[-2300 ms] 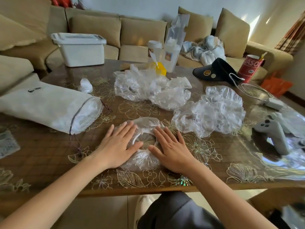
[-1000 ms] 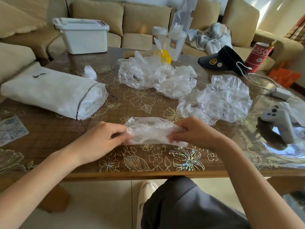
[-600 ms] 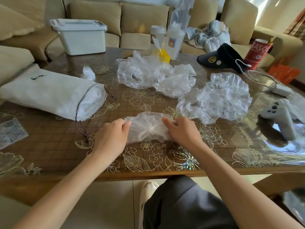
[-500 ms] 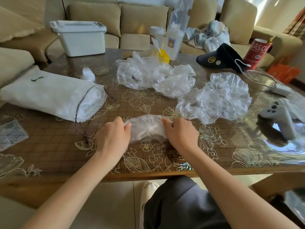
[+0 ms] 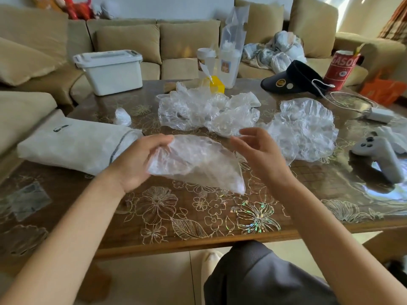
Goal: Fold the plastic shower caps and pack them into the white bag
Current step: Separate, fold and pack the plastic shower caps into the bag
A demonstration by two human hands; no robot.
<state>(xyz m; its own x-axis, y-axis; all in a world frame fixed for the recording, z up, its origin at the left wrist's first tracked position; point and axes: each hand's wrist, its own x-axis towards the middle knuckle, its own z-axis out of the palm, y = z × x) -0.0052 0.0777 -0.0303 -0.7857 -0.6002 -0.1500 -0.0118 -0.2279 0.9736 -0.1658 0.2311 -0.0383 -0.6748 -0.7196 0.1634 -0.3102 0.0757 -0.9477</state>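
folded cap (image 5: 193, 164) in left hand (image 5: 136, 161), long axis slanting down-right.

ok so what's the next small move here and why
Probably carry the folded shower cap left into the mouth of the white bag. The left hand alone grips it by one edge, the right hand is open beside it, and the bag's mouth lies just beyond the left hand.

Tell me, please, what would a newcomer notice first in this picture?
The left hand grips a folded shower cap over the near middle of the table, with the right hand open beside it. Crumpled loose caps lie heaped behind them, and the white bag lies on its side at the left.
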